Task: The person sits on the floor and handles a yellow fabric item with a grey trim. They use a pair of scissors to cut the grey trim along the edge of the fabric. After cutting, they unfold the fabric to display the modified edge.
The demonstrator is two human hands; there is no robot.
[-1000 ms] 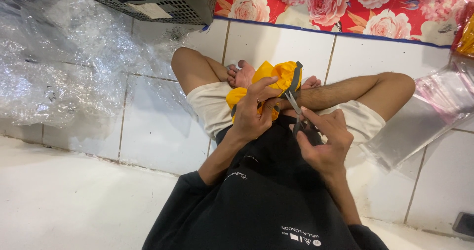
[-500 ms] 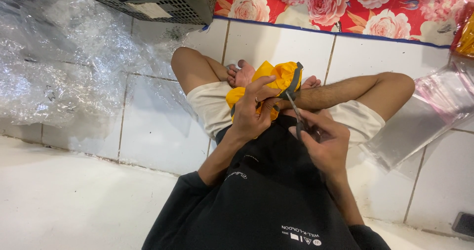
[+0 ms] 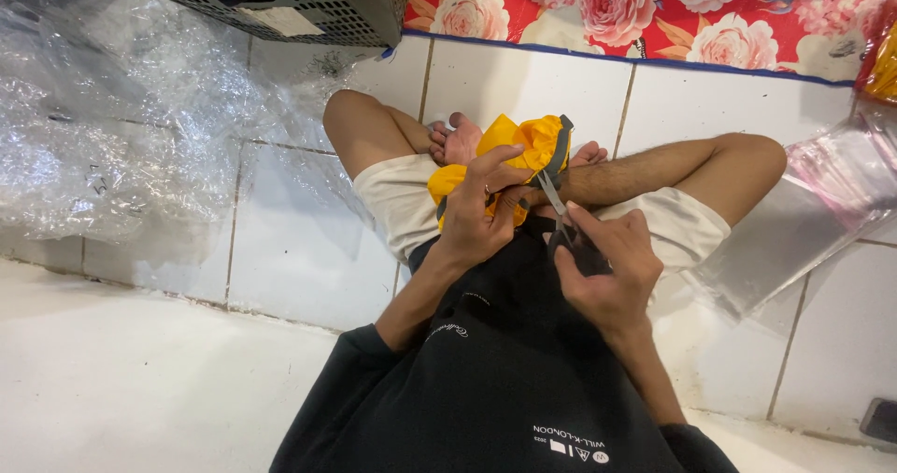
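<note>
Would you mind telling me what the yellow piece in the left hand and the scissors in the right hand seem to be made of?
The yellow piece looks like soft matte fabric with a grey trim: it bunches and folds under the left hand. The scissors show thin, pale, shiny blades, probably metal; their handles are hidden inside the right hand.

Plastic sheeting [image 3: 121,127] on tiled floor [image 3: 290,258]

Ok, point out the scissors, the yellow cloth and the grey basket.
scissors [image 3: 554,197], head view, on the blades.
yellow cloth [image 3: 523,141], head view, on its upper fold.
grey basket [image 3: 327,6], head view, on its perforated side wall.
</note>
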